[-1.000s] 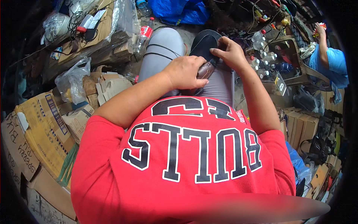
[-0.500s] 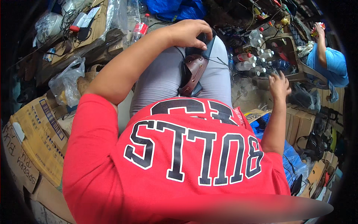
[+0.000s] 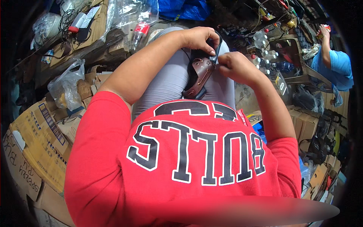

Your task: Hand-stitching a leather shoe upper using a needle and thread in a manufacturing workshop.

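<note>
A brown leather shoe (image 3: 202,72) with light lacing along its side and dark inner parts lies across my lap, over my grey trousers (image 3: 166,81). My left hand (image 3: 204,39) is curled around its black far end, thumb and fingers closed on it. Close by on the right, my right hand (image 3: 236,66) is closed in a pinch at the shoe's edge. Whatever those fingers hold is too small or too hidden to make out.
Several bottles (image 3: 266,55) stand at the right, near a person in a blue shirt (image 3: 334,66). Cardboard boxes (image 3: 38,136) and a clear plastic bag (image 3: 68,83) are at my left. A red-labelled bottle (image 3: 140,34) stands beyond my left arm, and a blue sheet (image 3: 185,9) lies farther off.
My right hand has come in from the far right to the shoe, and its fingers have closed. The left hand has shifted slightly right, still gripping the shoe.
</note>
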